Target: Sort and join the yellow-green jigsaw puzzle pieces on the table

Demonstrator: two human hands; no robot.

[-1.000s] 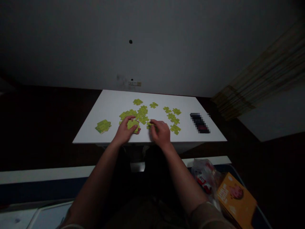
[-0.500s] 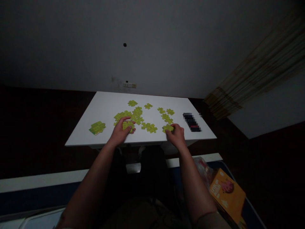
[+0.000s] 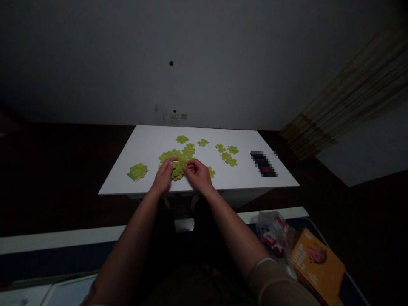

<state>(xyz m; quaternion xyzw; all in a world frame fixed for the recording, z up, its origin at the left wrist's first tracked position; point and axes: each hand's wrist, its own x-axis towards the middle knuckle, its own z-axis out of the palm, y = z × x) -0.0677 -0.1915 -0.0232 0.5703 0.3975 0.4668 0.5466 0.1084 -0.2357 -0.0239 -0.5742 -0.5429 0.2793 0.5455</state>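
Green jigsaw puzzle pieces (image 3: 177, 171) are gripped in my left hand (image 3: 163, 175), close to the near edge of the white table (image 3: 242, 176). My right hand (image 3: 198, 173) has come up against them from the right, its thumb and fingertips pinched at a piece on their edge. Just beyond both hands lies a loose heap of green puzzle pieces (image 3: 188, 150), partly hidden by the fingers. A separate stack of puzzle pieces (image 3: 137, 171) sits to the left. More pieces (image 3: 228, 159) lie scattered on the right, and some (image 3: 211, 172) show beside my right hand.
A dark, pixelated object (image 3: 264, 163) lies at the table's right side. Below right, an orange puzzle box (image 3: 318, 265) and a clear plastic bag (image 3: 276, 233) with red items rest on a blue surface. A wall (image 3: 223, 63) stands behind the table.
My right hand has moved left from the scattered pieces, bringing the piece it held to those in my left hand. The view has shifted slightly.
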